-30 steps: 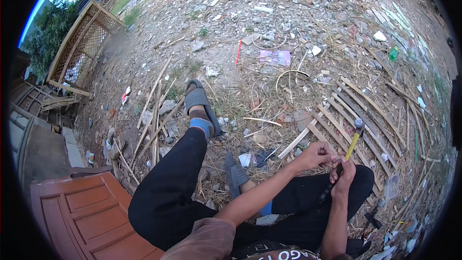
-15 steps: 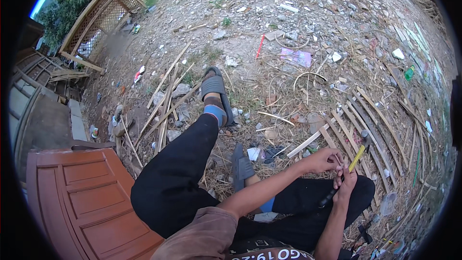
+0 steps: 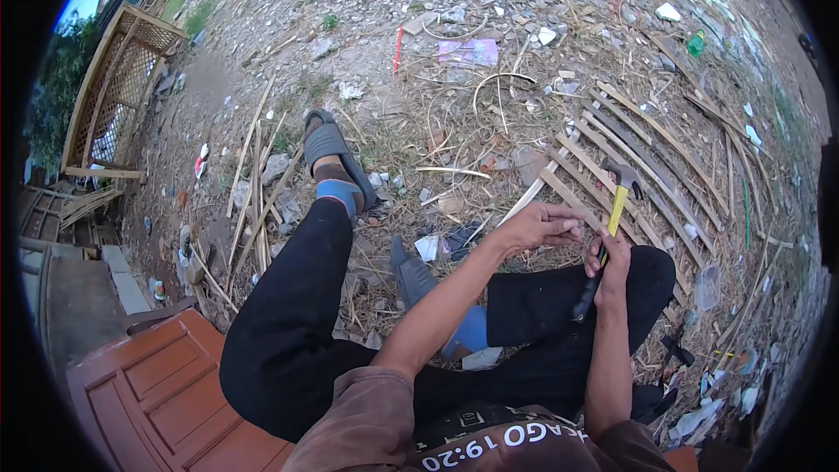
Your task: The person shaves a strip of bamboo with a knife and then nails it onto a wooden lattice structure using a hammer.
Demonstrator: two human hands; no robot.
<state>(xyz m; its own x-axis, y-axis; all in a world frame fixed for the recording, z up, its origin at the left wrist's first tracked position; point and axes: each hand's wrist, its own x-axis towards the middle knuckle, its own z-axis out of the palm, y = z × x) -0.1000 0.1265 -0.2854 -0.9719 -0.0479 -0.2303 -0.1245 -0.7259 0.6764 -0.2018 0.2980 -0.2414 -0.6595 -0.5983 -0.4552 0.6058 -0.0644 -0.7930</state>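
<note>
Littered dirt; right hand (image 3: 612,255) grips hammer (image 3: 610,225)

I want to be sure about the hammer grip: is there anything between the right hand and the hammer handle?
Nothing visible. The right hand is closed directly around the hammer, low on its yellow and black handle, with the metal head pointing up over the bamboo strips. The left hand rests just beside it, fingers curled, above the knee.

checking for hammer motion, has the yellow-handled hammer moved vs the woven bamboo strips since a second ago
Cannot tell: the camera shifted, and the hammer in the right hand lies over the same woven bamboo strips.
</note>
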